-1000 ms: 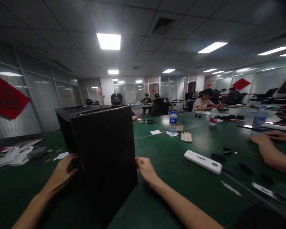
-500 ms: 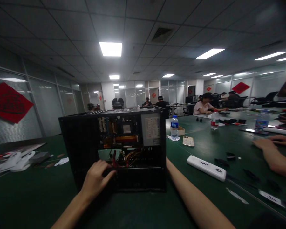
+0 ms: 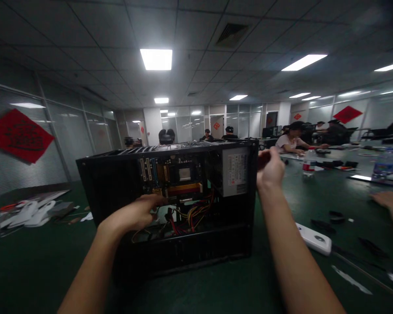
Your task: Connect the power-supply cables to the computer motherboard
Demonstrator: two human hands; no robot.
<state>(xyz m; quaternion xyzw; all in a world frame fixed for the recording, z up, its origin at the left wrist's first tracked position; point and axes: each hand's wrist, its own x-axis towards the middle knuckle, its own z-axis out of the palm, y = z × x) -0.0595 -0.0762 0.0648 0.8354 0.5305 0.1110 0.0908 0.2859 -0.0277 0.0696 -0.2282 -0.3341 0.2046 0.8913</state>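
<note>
An open black computer case (image 3: 209, 244) stands on the green table in front of me, its side panel off. The motherboard (image 3: 185, 174), the silver power supply (image 3: 236, 170) and a bundle of coloured cables (image 3: 196, 213) show inside. My left hand (image 3: 140, 211) reaches into the opening beside the motherboard's lower edge, above the cables. Its fingers are curled and the tips are hidden, so I cannot tell what they grip. My right hand (image 3: 271, 170) is bent round the case's right rear edge, with its fingertips partly out of sight.
To the right lie a white device with a round button (image 3: 314, 239) and several small black parts (image 3: 337, 216). Two bottles stand beyond, one with a red cap (image 3: 309, 162). Another person's hand (image 3: 389, 201) rests at the far right. White pieces (image 3: 41, 213) lie left.
My left hand has moved from the lower rail up towards the motherboard. My right hand has come up into sight at the case's right side. The case now sits turned and reaches farther right.
</note>
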